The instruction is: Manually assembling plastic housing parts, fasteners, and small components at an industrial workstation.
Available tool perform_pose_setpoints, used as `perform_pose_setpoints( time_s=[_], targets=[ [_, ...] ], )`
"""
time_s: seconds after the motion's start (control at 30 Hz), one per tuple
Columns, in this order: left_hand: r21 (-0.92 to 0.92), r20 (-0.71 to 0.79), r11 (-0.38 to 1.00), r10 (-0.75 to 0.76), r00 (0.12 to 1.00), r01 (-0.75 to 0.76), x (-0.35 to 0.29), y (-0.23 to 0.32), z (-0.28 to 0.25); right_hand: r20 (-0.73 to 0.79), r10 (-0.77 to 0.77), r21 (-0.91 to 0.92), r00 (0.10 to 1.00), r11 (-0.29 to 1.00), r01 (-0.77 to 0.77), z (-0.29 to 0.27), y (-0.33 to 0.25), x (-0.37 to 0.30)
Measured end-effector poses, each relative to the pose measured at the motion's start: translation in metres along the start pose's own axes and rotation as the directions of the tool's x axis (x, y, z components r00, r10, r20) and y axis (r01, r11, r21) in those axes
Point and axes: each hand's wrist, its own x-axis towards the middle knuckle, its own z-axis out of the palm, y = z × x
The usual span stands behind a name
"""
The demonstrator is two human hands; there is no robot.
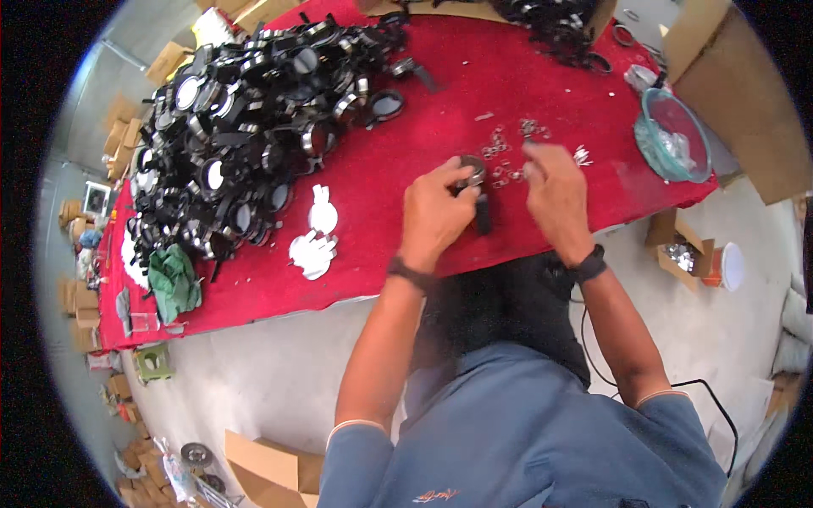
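Note:
My left hand (438, 207) is closed around a round, dark watch (472, 172) near the table's front edge. The black strap (483, 215) hangs below its case, and part of the case is hidden by my fingers. To the right, my right hand (559, 199) reaches over small metal rings (494, 148) scattered on the red cloth. Its fingertips are smeared by motion, so whether they grip one cannot be made out. Another cluster of small metal parts (530, 127) lies just beyond these fingertips. A few small white slips (582, 156) are beside the right hand.
A large heap of black-strapped watches (246, 110) covers the left of the red-covered table (423, 110). White discs (322, 212) lie between heap and left hand. A green cloth (174, 284) sits front left, a teal basket (673, 140) at right. Cardboard boxes (677, 250) stand around.

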Motion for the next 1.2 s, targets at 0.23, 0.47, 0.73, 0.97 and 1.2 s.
perform_pose_setpoints(
  time_s=[0.23,0.47,0.73,0.97,1.2],
  targets=[
    [0.008,0.139,0.998,0.056,0.989,-0.058,-0.005,0.001,-0.017,0.347,0.264,-0.223,0.9,0.955,-0.194,-0.026,0.069,0.036],
    [0.073,0.127,0.991,0.102,0.987,-0.112,-0.004,0.007,-0.015,0.463,0.289,-0.152,0.838,0.957,-0.246,-0.019,0.061,0.04],
    [0.032,0.076,0.985,0.167,0.983,-0.17,-0.001,-0.006,-0.009,0.352,0.381,-0.081,0.855,0.922,-0.378,-0.006,0.014,0.028],
    [0.048,0.028,0.98,0.193,0.981,-0.194,-0.002,-0.001,-0.001,0.383,0.505,0.091,0.773,0.813,-0.575,0.022,-0.028,0.013],
    [0.163,0.004,0.97,0.184,0.983,-0.182,-0.002,0.001,0.002,0.384,0.463,-0.172,0.799,0.886,-0.431,0.01,-0.058,0.02]
  ],
)
